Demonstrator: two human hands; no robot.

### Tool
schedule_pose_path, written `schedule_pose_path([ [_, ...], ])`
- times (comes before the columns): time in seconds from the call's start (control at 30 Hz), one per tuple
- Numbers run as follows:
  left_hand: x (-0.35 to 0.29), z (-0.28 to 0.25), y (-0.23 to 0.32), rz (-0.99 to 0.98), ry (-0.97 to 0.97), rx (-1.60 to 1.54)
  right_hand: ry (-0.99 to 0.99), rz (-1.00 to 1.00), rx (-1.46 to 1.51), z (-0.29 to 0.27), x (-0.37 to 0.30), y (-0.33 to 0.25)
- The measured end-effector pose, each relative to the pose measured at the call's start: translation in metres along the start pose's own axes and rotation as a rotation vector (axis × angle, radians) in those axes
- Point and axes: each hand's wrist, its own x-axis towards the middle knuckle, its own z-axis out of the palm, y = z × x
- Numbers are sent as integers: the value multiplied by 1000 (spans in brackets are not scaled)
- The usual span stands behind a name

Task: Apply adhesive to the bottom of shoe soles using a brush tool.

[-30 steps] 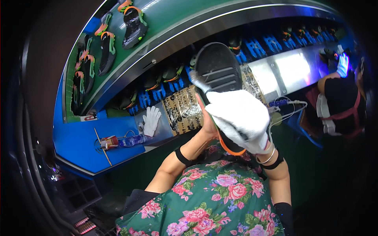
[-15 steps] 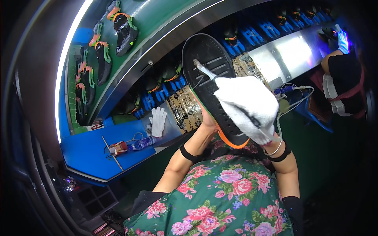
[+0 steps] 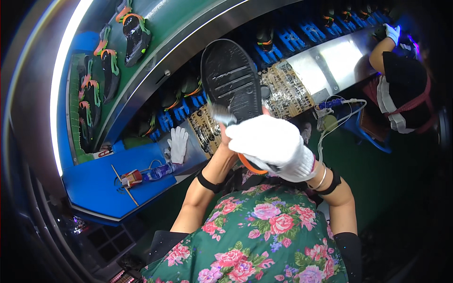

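Observation:
A black shoe sole (image 3: 230, 70) with an orange heel rim is tilted up in front of me. My bare left hand (image 3: 226, 135) is closed round it from beneath, a fingertip showing at the far edge. In a white knitted glove, my right hand (image 3: 266, 144) grips a small brush (image 3: 222, 114). Its bristles lie near the sole's left edge, by the middle; whether they touch cannot be made out. The glove hides the heel part and the brush handle. Wet-looking gloss shows on the sole's upper half.
Beyond runs a metal bench padded with taped cardboard (image 3: 285, 89). A spare white glove (image 3: 178, 144) and a bottle (image 3: 158, 172) lie left, beside a blue table (image 3: 94, 188). Black-and-orange shoes (image 3: 137, 40) rest on a green belt. A co-worker's gloved hand (image 3: 392, 34) is at far right.
My right hand has swung left with the brush, from the sole's middle to its left edge, and now covers the heel. The sole has tilted and shifted slightly left.

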Motion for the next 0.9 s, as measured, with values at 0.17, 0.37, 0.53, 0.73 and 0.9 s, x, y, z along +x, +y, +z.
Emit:
schedule_pose_path([
  [0.17,1,49,30,13,110,-330,139,45,-4,-14,7,12],
  [0.37,12,37,37,-63,-91,-120,48,13,73,4,-5,1],
  [0.53,16,61,43,-16,2,-228,150,120,44,-16,-6,7],
  [0.73,23,54,42,13,-109,-85,73,79,177,-12,-9,-5],
  [0.9,30,66,49,-3,-87,-20,147,157,95,-20,-19,2],
])
